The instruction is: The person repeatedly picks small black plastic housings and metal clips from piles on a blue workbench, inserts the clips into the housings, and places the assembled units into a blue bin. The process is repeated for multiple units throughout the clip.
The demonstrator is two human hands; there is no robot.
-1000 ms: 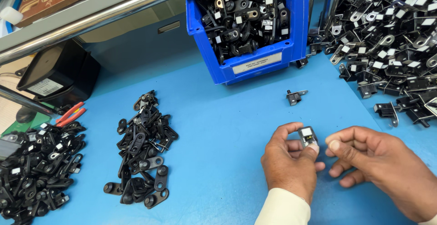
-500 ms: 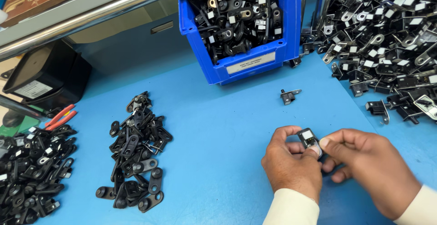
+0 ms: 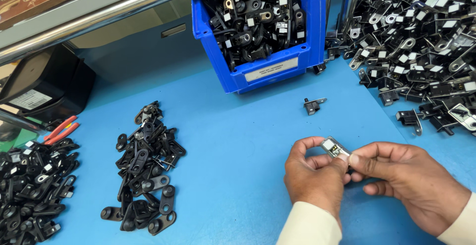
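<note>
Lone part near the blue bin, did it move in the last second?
No. The lone part stays in the same spot below the blue bin's right corner; only the camera shifted.

The left hand (image 3: 315,178) and right hand (image 3: 404,183) meet fingertip to fingertip, fingers curled and pinching, both wrists in pale sleeves.

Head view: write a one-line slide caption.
Both hands, left hand and right hand, pinch a small metal-faced part above a blue table, between piles of black parts.
</note>
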